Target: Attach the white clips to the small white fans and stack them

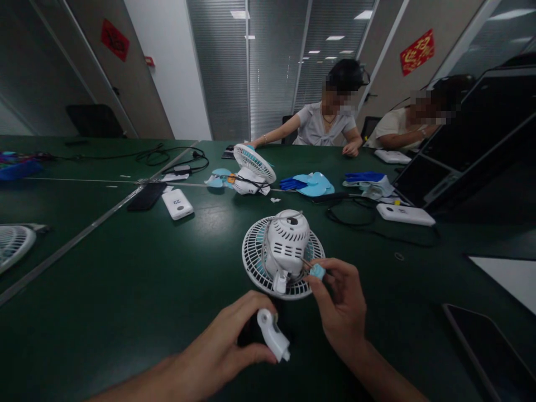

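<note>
A white fan head lies with its round grille down on the green table, its motor housing pointing up. A grey cord is looped round the housing. Just in front of the fan, my left hand grips a curved white plastic joint piece between thumb and fingers. At the fan's right edge, my right hand pinches a small light-blue knob. A thin shaft runs from the knob towards the housing; whether it enters the housing I cannot tell.
Across the table, a person's hand touches a second white fan. Blue fan blades, gloves, cables and white power banks lie around. A dark phone is at lower right, a black case at right.
</note>
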{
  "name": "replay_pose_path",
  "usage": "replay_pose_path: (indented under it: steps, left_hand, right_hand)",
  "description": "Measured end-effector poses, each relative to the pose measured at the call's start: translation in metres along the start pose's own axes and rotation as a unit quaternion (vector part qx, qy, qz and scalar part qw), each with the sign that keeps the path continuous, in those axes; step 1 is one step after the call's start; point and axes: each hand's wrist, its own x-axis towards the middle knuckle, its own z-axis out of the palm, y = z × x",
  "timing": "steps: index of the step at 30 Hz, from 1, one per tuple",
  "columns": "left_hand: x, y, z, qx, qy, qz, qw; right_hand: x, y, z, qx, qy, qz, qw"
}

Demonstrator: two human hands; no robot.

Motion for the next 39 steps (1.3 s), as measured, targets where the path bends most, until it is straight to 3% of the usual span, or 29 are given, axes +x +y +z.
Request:
replay_pose_path:
  steps: [2, 5, 9, 11, 17, 22, 26, 39]
  left_hand:
    - [-0.002, 0.0, 0.008, -0.176, 0.014, -0.034, 0.984]
    - [-0.003, 0.002, 0.02, -0.375, 0.027, -0.075, 0.923]
    - [-0.004, 0.007, 0.028, -0.491, 0.044, -0.114, 0.862]
    - [-0.004, 0.007, 0.028, -0.51, 0.048, -0.131, 0.849]
    - [-0.004, 0.002, 0.022, -0.395, 0.108, -0.134, 0.902]
    - [-0.004, 0.004, 0.012, -0.323, 0.142, -0.147, 0.924]
    - [-0.004, 0.009, 0.001, -0.196, 0.183, -0.145, 0.952]
    - [0.012, 0.012, 0.001, -0.106, 0.256, -0.053, 0.959]
  right_hand:
    - [0.0, 0.0, 0.0, 0.005, -0.004, 0.019, 1.0]
    - [-0.001, -0.001, 0.001, 0.006, -0.016, 0.026, 1.0]
    - [-0.004, -0.005, 0.003, 0.001, -0.051, 0.004, 0.999]
    - [-0.004, -0.007, 0.003, -0.004, -0.067, -0.012, 0.998]
    - [-0.001, -0.015, 0.002, -0.014, -0.085, -0.038, 0.996]
    - [0.0, -0.015, 0.003, -0.018, -0.094, -0.036, 0.995]
    - [0.0, -0.016, 0.003, -0.014, -0.106, -0.042, 0.993]
    - [0.002, -0.021, 0.004, -0.008, -0.161, -0.062, 0.985]
